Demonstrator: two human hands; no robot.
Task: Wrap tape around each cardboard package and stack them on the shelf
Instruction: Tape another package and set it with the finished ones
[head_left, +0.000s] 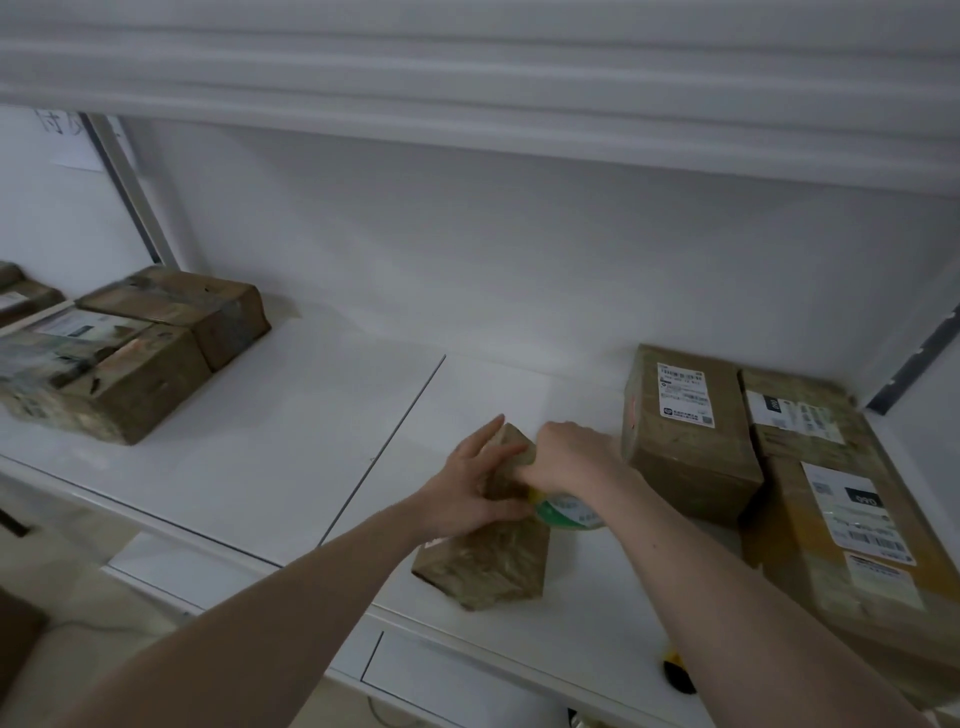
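A small brown cardboard package (488, 564) stands on the white shelf surface (291, 447), near its front edge. My left hand (470, 483) lies against the package's left upper side, fingers spread, thumb pressing its face. My right hand (569, 457) is curled over the package's top right corner and holds a tape roll (569, 512) with a green and white core. The roll sits tight against the package under my wrist and is partly hidden. A strip of tape itself cannot be made out.
Taped packages (130, 338) lie grouped at the shelf's left. Three labelled boxes (691, 436) stand close on the right, one touching distance from my right hand. Another shelf board (467, 104) hangs overhead. A black and yellow object (675, 673) sits below the front edge.
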